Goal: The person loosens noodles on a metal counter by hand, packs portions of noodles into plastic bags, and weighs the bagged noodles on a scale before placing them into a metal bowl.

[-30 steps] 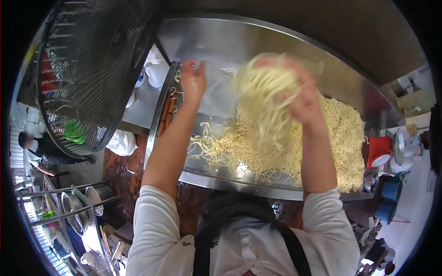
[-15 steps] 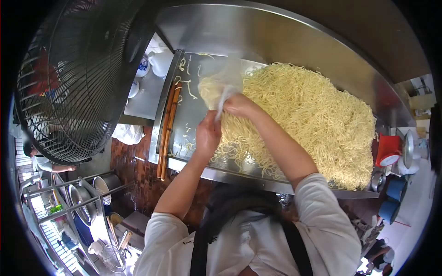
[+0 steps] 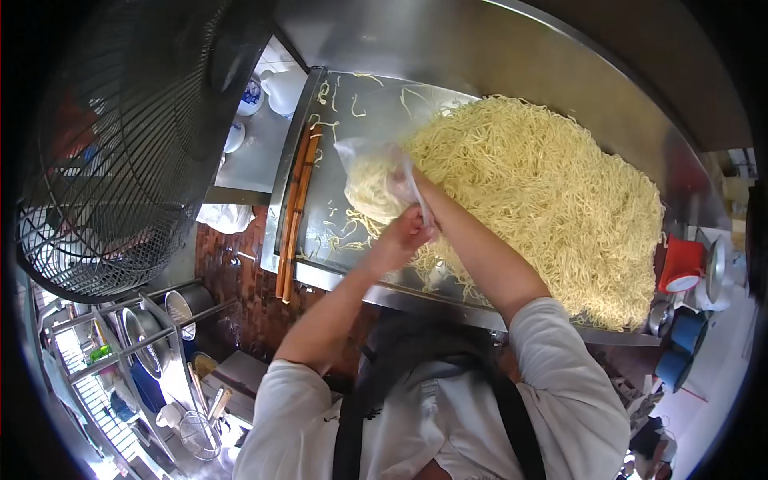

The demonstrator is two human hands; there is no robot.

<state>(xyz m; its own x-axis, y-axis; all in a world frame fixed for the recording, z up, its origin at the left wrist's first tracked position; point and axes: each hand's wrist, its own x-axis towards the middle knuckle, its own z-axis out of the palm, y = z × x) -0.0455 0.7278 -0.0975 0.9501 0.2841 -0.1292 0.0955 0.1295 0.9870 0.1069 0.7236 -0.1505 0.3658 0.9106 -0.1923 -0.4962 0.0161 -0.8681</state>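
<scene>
A clear plastic bag [image 3: 352, 156] holds a clump of pale yellow noodles [image 3: 372, 190] above the left part of a metal tray [image 3: 384, 100]. My left hand [image 3: 406, 238] is closed on the bag's rim, at the side nearest me. Through the bag's mouth reaches my right hand [image 3: 400, 179], down among the bagged noodles. Plastic and noodles hide its fingers, so I cannot make out its grip. Just right of the bag rises a large heap of loose noodles [image 3: 544, 208], which my right forearm crosses.
Two long wooden sticks [image 3: 298, 210] lie along the tray's left edge. A big fan [image 3: 120, 160] stands close at the left. Pots and a wire strainer [image 3: 198, 436] sit on racks at lower left. At the right are a red container [image 3: 682, 262] and blue containers [image 3: 688, 332].
My right hand has gone deeper into the bag. My left hand has shifted right along with the rim, and the bag now spreads wider around the noodles.
</scene>
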